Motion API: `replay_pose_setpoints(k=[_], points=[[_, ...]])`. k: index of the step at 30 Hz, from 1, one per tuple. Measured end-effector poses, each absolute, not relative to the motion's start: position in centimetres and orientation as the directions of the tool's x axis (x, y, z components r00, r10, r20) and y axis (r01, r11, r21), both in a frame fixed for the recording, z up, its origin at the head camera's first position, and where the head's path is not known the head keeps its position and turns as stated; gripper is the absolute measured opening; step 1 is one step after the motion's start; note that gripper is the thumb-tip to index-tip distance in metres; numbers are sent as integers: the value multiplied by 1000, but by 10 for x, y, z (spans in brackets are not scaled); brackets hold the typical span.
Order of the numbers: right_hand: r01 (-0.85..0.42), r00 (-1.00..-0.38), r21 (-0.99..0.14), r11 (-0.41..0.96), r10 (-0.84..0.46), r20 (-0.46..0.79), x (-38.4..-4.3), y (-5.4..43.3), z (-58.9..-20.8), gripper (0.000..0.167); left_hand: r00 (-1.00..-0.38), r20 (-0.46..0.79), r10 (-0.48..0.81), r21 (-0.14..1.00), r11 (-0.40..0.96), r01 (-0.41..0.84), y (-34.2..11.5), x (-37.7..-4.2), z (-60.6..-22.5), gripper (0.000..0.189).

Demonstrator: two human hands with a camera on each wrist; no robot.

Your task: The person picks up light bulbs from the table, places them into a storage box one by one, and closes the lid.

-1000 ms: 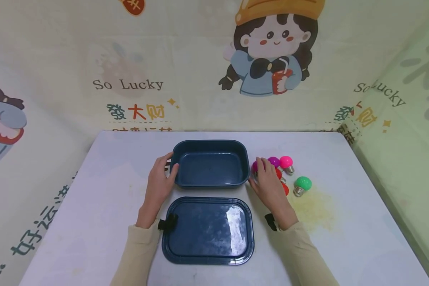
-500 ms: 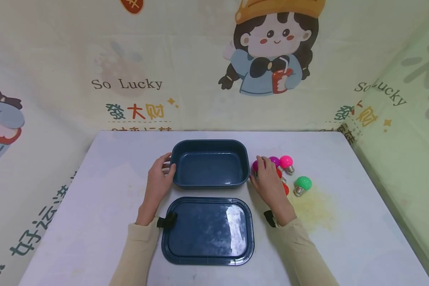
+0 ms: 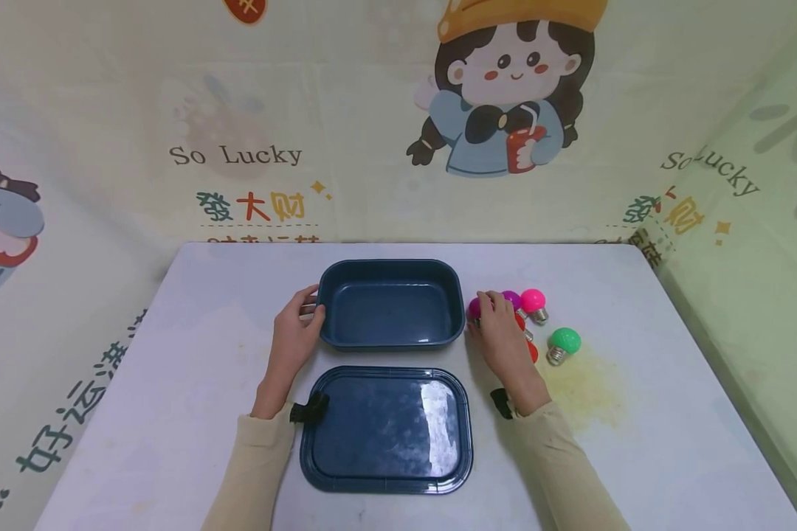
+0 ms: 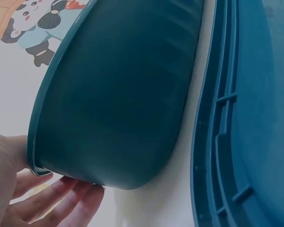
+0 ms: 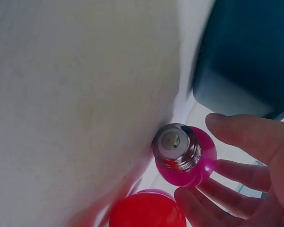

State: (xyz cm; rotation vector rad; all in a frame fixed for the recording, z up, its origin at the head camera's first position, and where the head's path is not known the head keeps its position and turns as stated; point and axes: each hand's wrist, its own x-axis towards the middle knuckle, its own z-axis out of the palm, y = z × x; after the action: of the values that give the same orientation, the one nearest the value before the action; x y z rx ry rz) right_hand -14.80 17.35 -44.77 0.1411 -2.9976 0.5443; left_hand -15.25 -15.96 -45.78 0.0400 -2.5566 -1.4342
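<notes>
A dark blue rectangular container (image 3: 390, 302) stands at the middle back of the table. My left hand (image 3: 294, 332) holds its left end, thumb at the rim and fingers against the outer wall, also visible in the left wrist view. My right hand (image 3: 501, 343) reaches over a cluster of light bulbs just right of the container. In the right wrist view a magenta light bulb (image 5: 206, 156) lies with its metal screw base toward the camera. My fingers are right at its globe, while the thumb stands apart from it. Beside it is a red light bulb (image 5: 146, 210), partly out of frame.
A matching dark blue lid (image 3: 385, 431) lies in front of the container. Near my right hand are a purple light bulb (image 3: 512, 299), a pink one (image 3: 533, 299) and, farther right, a green light bulb (image 3: 564, 340). A printed cloth hangs behind the table.
My left thumb has drawn back from inside the container to its rim. The right thumb has come away from the container's corner, toward the bulbs. Container, lid and bulbs stay put.
</notes>
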Motion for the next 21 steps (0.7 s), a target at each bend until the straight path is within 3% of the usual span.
replay_pose_setpoints(k=[21], points=[[-115, -991, -338, 934, -86, 100, -153, 174, -448, 63, -979, 162, -123, 859, 506, 79, -162, -148, -458, 41]])
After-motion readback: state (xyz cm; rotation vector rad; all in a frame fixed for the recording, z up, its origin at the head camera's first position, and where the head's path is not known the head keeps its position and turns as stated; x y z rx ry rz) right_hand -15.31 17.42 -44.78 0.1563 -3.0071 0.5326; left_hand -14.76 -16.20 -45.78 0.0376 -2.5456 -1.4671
